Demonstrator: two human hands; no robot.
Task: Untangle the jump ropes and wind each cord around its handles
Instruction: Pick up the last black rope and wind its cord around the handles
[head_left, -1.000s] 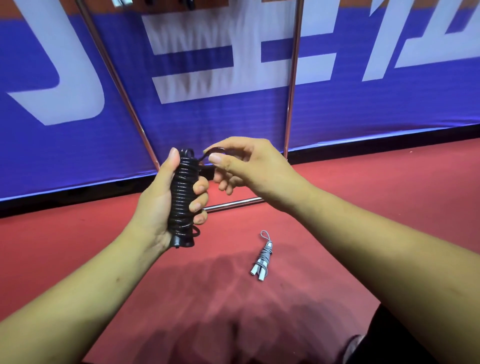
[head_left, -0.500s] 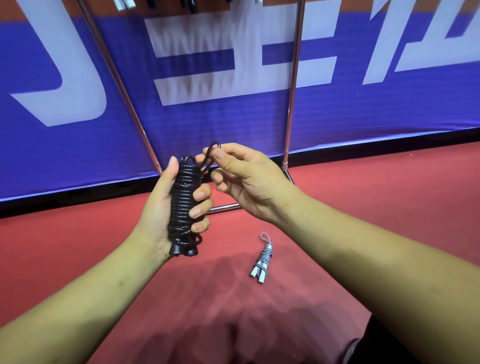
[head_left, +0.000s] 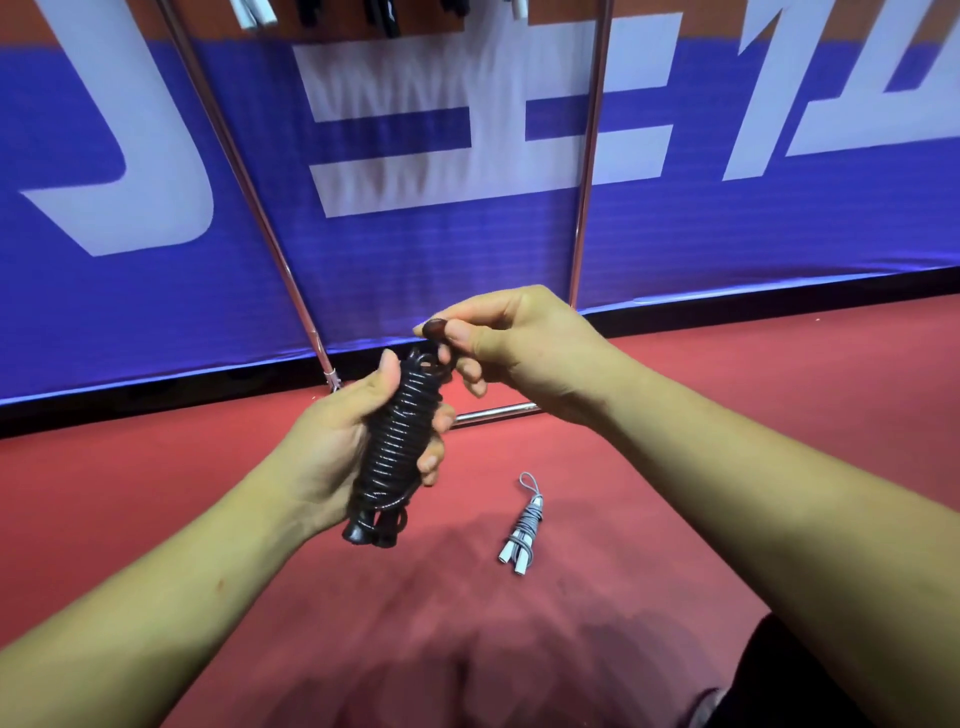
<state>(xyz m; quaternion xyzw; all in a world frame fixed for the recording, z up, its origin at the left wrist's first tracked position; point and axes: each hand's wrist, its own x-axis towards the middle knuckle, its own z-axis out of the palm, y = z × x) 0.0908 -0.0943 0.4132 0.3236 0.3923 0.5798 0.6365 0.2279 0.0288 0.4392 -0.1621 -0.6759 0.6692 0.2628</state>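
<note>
My left hand grips the black jump rope, whose cord is wound in tight coils round its two handles; the handle ends stick out below my palm. My right hand is just above the bundle's top and pinches the last loop of black cord between thumb and fingers. A grey jump rope, wound round its white handles with a small loop at its far end, lies on the red floor below and right of my hands.
A metal rack stands close ahead, with two slanted poles and a base bar on the red floor. Behind it hangs a blue banner with white characters. Dark handles hang at the top edge.
My right hand has drawn the cord's end loop up over the top of the bundle. The bundle has tilted, its top leaning right, and my left hand has shifted with it.
</note>
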